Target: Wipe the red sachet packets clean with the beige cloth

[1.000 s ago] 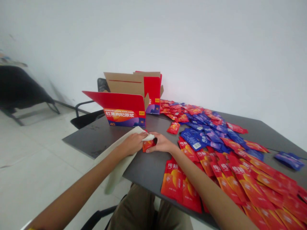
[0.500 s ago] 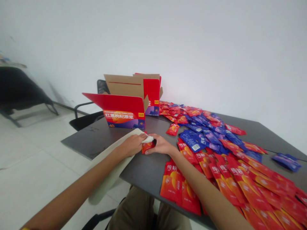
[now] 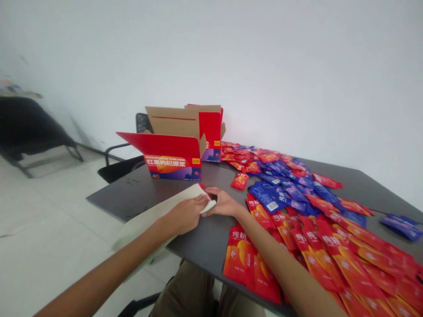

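My left hand (image 3: 190,215) is closed on a pale cream cloth (image 3: 165,206), which trails over the table edge under my forearm. The cloth's folded end meets my right hand (image 3: 224,203), whose thumb and fingers curve around a red pouch (image 3: 209,193). Most of that pouch is covered by the cloth and my fingers. Just right of my right forearm lie rows of red pouches (image 3: 239,255) printed with orange fruit. Blue pouches (image 3: 267,196) lie beyond them.
An open red and blue carton (image 3: 173,166) stands at the table's far left, with a second carton (image 3: 212,132) behind it. A loose red pouch (image 3: 239,181) lies near the mixed heap. Dark chairs (image 3: 120,167) stand left of the grey table (image 3: 194,246).
My left hand has brought the cloth further over the red pouch, hiding most of it. The cloth's hanging part has shifted up and left. My right hand stays about where it was.
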`<state>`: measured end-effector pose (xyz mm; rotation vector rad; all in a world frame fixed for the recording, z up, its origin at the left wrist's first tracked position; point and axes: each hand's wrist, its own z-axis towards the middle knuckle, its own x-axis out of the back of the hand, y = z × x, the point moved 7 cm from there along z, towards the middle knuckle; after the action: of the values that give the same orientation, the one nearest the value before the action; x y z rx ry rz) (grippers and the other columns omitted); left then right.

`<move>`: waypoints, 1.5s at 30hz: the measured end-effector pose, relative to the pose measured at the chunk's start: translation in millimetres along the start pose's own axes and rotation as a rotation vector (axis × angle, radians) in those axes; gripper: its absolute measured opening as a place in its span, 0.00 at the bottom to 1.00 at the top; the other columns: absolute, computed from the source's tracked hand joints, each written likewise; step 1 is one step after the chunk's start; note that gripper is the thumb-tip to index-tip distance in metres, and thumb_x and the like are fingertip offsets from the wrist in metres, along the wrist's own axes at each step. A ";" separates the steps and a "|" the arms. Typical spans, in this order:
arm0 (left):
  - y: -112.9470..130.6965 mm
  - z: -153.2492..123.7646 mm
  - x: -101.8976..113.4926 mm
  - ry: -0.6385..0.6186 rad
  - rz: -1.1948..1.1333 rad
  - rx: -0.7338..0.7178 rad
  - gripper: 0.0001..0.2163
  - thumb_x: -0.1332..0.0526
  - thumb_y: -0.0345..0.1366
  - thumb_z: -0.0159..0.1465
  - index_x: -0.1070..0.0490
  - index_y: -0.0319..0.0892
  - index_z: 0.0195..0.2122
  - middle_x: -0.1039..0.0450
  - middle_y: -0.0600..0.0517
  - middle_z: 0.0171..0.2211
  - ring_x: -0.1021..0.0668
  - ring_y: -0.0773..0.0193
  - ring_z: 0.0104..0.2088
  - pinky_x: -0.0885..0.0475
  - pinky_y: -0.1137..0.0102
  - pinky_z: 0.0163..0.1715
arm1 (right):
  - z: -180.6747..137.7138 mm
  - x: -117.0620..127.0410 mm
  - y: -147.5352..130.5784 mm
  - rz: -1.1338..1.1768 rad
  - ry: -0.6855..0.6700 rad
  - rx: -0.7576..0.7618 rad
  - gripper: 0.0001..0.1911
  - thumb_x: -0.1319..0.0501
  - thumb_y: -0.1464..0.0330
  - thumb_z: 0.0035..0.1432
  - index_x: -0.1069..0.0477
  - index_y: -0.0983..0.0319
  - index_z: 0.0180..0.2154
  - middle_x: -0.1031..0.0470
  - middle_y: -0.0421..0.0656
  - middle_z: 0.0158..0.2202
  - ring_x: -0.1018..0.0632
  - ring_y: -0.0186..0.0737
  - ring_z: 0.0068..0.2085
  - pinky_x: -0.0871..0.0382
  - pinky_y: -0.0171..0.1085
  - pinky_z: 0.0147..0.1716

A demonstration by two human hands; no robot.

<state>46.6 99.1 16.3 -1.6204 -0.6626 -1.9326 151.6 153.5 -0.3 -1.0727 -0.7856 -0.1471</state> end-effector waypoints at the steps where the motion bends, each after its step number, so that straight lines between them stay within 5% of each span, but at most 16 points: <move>1: 3.6 -2.1 -0.3 0.008 0.005 -0.022 0.25 0.51 0.24 0.59 0.40 0.31 0.60 0.38 0.40 0.61 0.37 0.60 0.63 0.44 0.66 0.62 | 0.3 -0.1 1.3 -0.007 0.007 0.000 0.46 0.25 0.57 0.27 0.31 0.59 0.53 0.31 0.46 0.56 0.28 0.50 0.55 0.37 0.45 0.57; 7: -26.8 12.0 8.8 0.020 -0.051 0.165 0.22 0.53 0.25 0.63 0.36 0.36 0.57 0.32 0.41 0.57 0.27 0.58 0.55 0.36 0.64 0.57 | -1.0 0.4 -1.5 0.018 -0.007 -0.011 0.43 0.26 0.54 0.31 0.31 0.56 0.53 0.28 0.43 0.53 0.26 0.47 0.53 0.37 0.45 0.56; 14: 2.6 -2.0 2.1 0.003 -0.058 0.002 0.25 0.51 0.24 0.60 0.41 0.35 0.61 0.39 0.43 0.62 0.37 0.63 0.63 0.45 0.67 0.63 | -0.3 0.0 -0.9 -0.051 -0.004 -0.039 0.49 0.25 0.56 0.26 0.32 0.62 0.54 0.31 0.49 0.56 0.28 0.51 0.55 0.38 0.46 0.58; 20: -26.5 14.6 6.6 -0.011 -0.035 0.182 0.22 0.53 0.25 0.62 0.37 0.35 0.58 0.34 0.39 0.58 0.28 0.57 0.56 0.36 0.63 0.57 | -1.2 0.8 -3.4 -0.003 -0.014 -0.018 0.43 0.26 0.54 0.32 0.31 0.57 0.53 0.28 0.44 0.53 0.26 0.48 0.53 0.37 0.45 0.56; 26: 2.6 0.5 2.0 0.000 -0.046 -0.005 0.25 0.52 0.24 0.60 0.41 0.36 0.60 0.39 0.43 0.62 0.38 0.62 0.63 0.45 0.67 0.63 | 1.0 -1.2 3.7 -0.040 0.005 -0.025 0.48 0.25 0.56 0.26 0.32 0.60 0.54 0.31 0.47 0.56 0.28 0.50 0.55 0.37 0.45 0.57; 32: -24.0 12.5 4.5 0.001 -0.048 0.170 0.22 0.53 0.25 0.62 0.38 0.35 0.58 0.35 0.40 0.59 0.30 0.57 0.57 0.38 0.62 0.58 | -0.4 -0.5 -1.7 0.004 -0.021 -0.003 0.43 0.27 0.53 0.32 0.31 0.57 0.53 0.28 0.43 0.53 0.26 0.47 0.52 0.36 0.44 0.56; 39: 3.4 -1.6 0.7 0.002 -0.059 0.002 0.25 0.52 0.24 0.61 0.42 0.36 0.61 0.40 0.43 0.62 0.38 0.62 0.63 0.44 0.66 0.62 | 1.5 -0.8 3.9 -0.033 0.009 -0.015 0.48 0.24 0.57 0.25 0.31 0.58 0.53 0.31 0.46 0.56 0.27 0.50 0.54 0.37 0.45 0.56; 45: -30.6 11.6 7.5 0.005 -0.041 0.199 0.22 0.53 0.26 0.63 0.37 0.37 0.57 0.32 0.41 0.57 0.27 0.57 0.54 0.35 0.63 0.56 | -1.4 0.9 -2.4 -0.006 -0.018 -0.017 0.43 0.27 0.53 0.32 0.31 0.56 0.53 0.28 0.43 0.53 0.26 0.47 0.52 0.36 0.45 0.56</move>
<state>33.4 128.9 24.5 -1.4892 -0.8631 -1.8337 151.8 151.4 1.6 -1.0893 -0.8045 -0.1496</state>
